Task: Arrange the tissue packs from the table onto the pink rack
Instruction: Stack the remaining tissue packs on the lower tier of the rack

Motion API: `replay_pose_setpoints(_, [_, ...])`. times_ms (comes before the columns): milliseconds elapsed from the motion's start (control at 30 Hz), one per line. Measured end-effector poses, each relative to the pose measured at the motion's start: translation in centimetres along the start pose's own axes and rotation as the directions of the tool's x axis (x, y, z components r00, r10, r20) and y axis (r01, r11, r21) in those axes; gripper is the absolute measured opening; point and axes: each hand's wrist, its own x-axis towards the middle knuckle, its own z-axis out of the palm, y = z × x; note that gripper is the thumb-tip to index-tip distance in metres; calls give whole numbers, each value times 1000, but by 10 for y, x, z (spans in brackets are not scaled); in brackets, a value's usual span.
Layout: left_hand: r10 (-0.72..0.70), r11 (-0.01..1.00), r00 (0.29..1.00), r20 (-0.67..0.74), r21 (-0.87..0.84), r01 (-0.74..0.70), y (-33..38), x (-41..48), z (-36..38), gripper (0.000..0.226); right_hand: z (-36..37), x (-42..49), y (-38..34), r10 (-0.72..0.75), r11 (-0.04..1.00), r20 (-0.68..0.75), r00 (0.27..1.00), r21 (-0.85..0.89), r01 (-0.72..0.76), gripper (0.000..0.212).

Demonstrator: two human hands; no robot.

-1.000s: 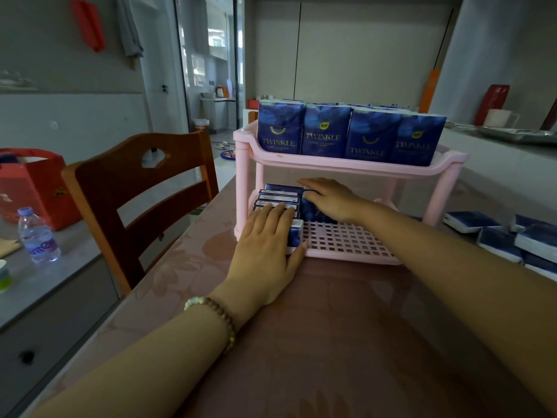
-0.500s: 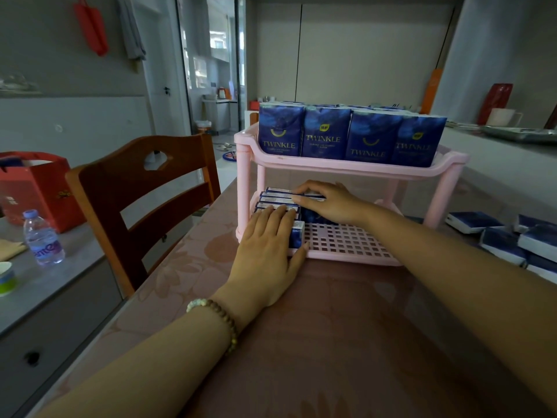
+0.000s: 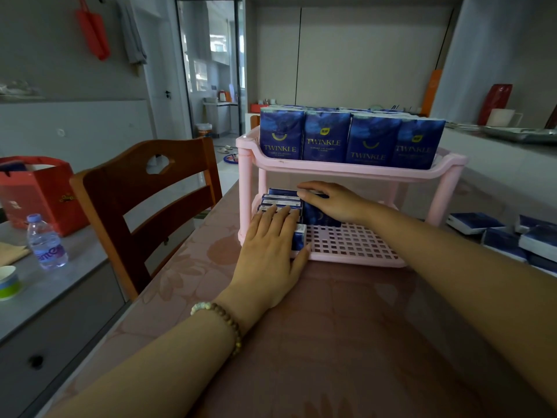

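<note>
The pink rack (image 3: 355, 171) has two tiers and stands on the table. A row of upright blue TWINKLE tissue packs (image 3: 349, 137) fills its top shelf. Several more packs (image 3: 281, 200) stand at the left end of the lower shelf. My left hand (image 3: 268, 257) lies flat, its straight fingers pressing on the front packs of that group. My right hand (image 3: 334, 200) reaches under the top shelf and holds the top of one upright pack (image 3: 319, 218) between thumb and fingers, beside the group. Loose packs (image 3: 473, 222) lie on the table at the right.
A wooden chair (image 3: 144, 200) stands at the table's left edge. Beyond it a grey counter carries a water bottle (image 3: 46, 242), a paper cup (image 3: 7, 282) and a red bag (image 3: 36, 191). The right part of the lower shelf grid (image 3: 352, 242) is bare.
My right hand's fingers have stretched further left over the tops of the lower-shelf packs. My left hand has stayed pressed on the front packs.
</note>
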Motion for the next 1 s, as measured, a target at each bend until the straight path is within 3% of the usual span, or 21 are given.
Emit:
replay_pose_setpoints(200, [-3, 1000, 1000, 4, -14, 3, 0, 0, 0, 63, -2, 13, -12, 77, 989, 46, 996, -133, -70, 55])
replay_pose_setpoints(300, [-2, 1000, 1000, 7, -19, 2, 0, -1, 0, 64, -2, 19, -21, 124, 992, 67, 990, -42, -122, 60])
replay_pose_setpoints(500, [5, 1000, 1000, 4, -21, -5, 0, 1, 1, 63, 7, 16, -19, 19, 993, 39, 999, 118, -24, 36])
replay_pose_setpoints(767, [7, 1000, 1000, 16, -28, -6, -1, 1, 0, 63, 6, 19, -16, 36, 998, 17, 999, 42, -36, 39])
replay_pose_setpoints(1000, [20, 999, 999, 33, -35, -19, -1, 0, -2, 62, 2, 18, -18, 42, 996, 18, 999, 77, -44, 39])
